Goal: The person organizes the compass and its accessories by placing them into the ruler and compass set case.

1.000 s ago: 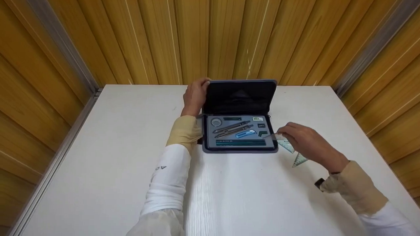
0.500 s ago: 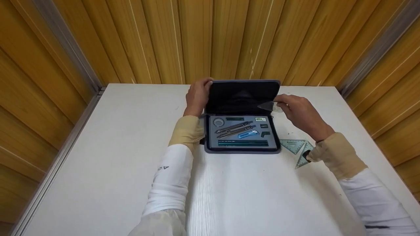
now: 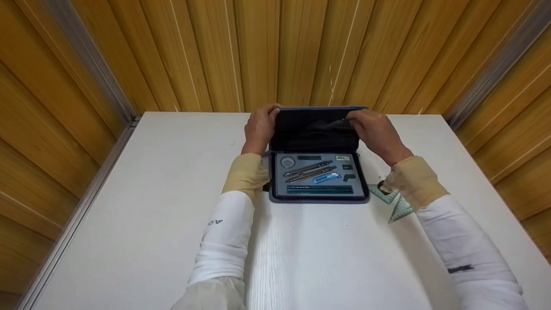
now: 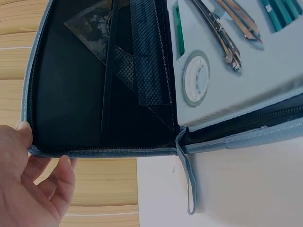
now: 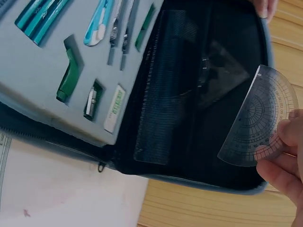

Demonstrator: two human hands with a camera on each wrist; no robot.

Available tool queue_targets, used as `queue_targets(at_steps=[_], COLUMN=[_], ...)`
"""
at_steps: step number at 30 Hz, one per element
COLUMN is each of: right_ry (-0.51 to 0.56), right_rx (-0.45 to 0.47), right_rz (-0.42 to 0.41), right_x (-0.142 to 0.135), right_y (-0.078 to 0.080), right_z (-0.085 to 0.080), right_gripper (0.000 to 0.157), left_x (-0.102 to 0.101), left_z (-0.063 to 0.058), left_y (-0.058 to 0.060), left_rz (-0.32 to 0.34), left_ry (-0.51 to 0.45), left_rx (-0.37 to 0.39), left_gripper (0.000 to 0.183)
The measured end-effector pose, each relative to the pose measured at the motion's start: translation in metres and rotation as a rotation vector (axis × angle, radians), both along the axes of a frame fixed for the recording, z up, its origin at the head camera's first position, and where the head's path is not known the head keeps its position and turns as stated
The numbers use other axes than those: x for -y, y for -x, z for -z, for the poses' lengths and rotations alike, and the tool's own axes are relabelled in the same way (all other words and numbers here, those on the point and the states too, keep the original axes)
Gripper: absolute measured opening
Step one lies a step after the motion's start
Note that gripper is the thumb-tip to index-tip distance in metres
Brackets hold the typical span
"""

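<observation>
An open zip case [image 3: 319, 200] stands on the table, its dark lid [image 3: 297, 129] raised. My left hand [image 3: 259, 129] grips the lid's upper left corner, thumb on the edge in the left wrist view. My right hand [image 3: 379, 132] pinches a clear protractor [image 5: 255, 118] by its curved edge, in front of the lid's inner face. Inside the lid's mesh pocket [image 4: 142, 56] sits a ruler [image 5: 163, 90], with a clear plate with a pointed corner [image 4: 90, 28] partly sticking out. The grey tray [image 3: 282, 189] holds compasses [image 3: 308, 171], a blue cutter [image 3: 327, 178], pencils [image 3: 319, 189] and an eraser [image 3: 342, 158].
Two pale green set squares [image 3: 401, 210] lie on the white table [image 3: 172, 193] right of the case, partly behind my right sleeve. A zip pull loop [image 4: 189, 184] hangs at the case's hinge. Wood-patterned panels [image 3: 258, 51] rise behind the table.
My right hand has carried the protractor up and leftward, from beside the tray to the front of the lid. The left hand keeps its grip on the lid corner.
</observation>
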State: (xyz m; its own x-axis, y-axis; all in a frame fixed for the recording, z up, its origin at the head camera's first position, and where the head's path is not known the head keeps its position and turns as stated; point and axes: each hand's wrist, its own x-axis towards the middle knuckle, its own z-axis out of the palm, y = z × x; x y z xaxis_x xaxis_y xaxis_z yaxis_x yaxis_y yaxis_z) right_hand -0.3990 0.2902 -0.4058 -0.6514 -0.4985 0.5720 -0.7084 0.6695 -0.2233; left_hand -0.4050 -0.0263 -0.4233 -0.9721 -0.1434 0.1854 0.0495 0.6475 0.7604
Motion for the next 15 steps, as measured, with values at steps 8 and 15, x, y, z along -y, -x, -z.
queue_targets(at_steps=[8,15], right_ry=[-0.083,-0.142], right_rx=[-0.019,-0.03], right_rz=[0.077,0.106], right_x=[0.009,0.007], right_y=[0.013,0.017], right_z=[0.016,0.029], right_gripper=[0.012,0.01], left_x=[-0.001,-0.003], left_z=[0.0,0.001], left_y=[-0.001,-0.002], left_rz=[0.0,0.013], left_ry=[-0.01,0.004], left_rx=[0.014,-0.018], left_gripper=[0.026,0.027])
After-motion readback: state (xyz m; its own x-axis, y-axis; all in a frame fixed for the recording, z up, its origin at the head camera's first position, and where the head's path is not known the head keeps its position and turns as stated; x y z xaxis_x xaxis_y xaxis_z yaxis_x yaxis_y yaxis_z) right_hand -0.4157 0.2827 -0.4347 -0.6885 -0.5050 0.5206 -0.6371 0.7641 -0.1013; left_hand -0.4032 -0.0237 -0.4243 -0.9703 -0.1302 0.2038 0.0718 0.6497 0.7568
